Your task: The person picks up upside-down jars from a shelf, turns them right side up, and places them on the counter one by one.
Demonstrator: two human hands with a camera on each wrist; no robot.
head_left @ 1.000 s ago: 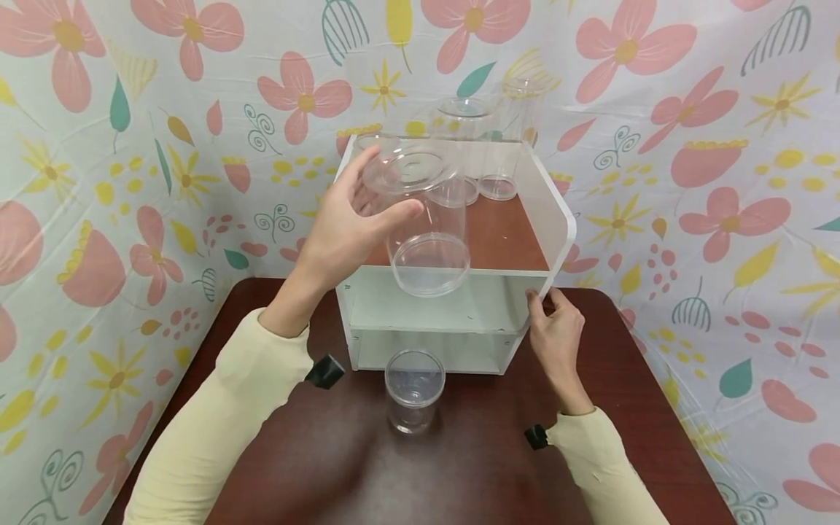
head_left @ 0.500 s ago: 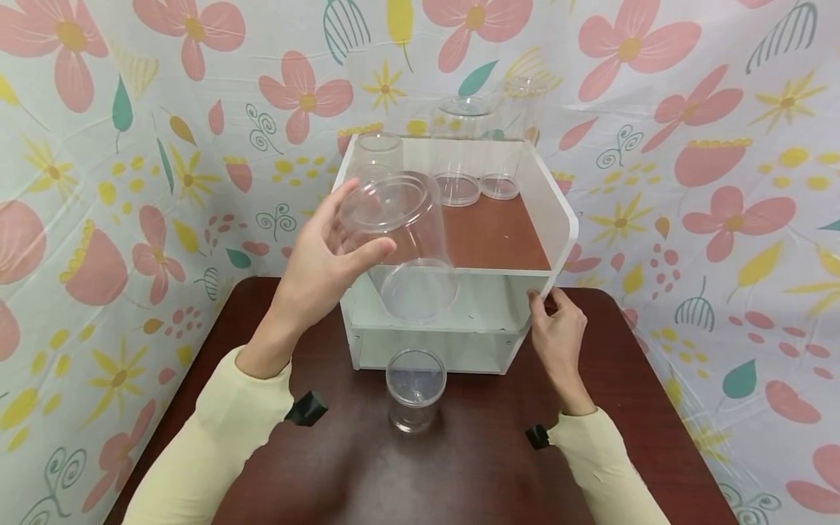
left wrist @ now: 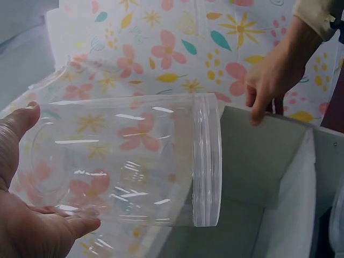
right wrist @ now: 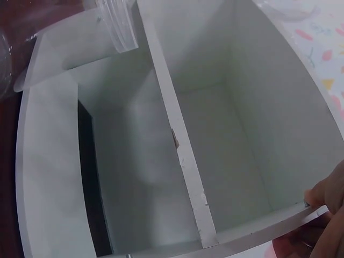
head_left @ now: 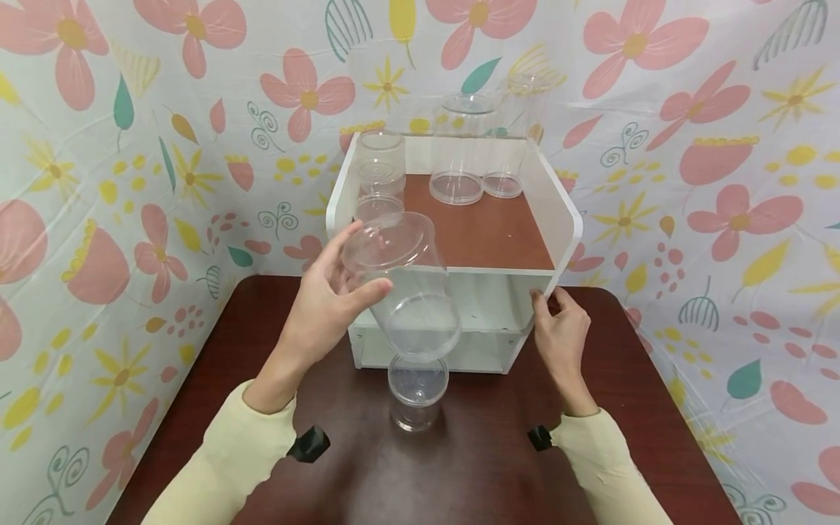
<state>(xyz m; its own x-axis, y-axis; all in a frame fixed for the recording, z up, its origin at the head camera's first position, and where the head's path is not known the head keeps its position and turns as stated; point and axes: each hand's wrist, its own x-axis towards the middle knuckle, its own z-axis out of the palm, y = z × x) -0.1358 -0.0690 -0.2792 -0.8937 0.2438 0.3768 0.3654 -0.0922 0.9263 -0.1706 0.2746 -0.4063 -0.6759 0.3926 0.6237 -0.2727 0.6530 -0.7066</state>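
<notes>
A clear plastic jar (head_left: 420,292) is in my left hand (head_left: 315,313), which grips it near its base. Tilted, the jar has its base uppermost and its ribbed end pointing down, in front of the small white shelf unit (head_left: 561,226). In the left wrist view, thumb and fingers go around the base end of the jar (left wrist: 129,161). My right hand (head_left: 562,332) pinches the front edge of the unit's right side panel, as the right wrist view also shows. Below the held jar, another clear jar (head_left: 418,414) stands on the table, partly overlapped by it.
Several clear jars stand on the unit's brown top board (head_left: 502,237): a wide jar (head_left: 456,157) and a narrower jar (head_left: 515,138) at the back right, others (head_left: 380,168) at the left. Two white compartments open below. The dark red table (head_left: 472,474) meets a flowered curtain (head_left: 164,182).
My left hand has brought the held jar down and towards me from above the top board, tilting it more. The right hand stays on the panel edge.
</notes>
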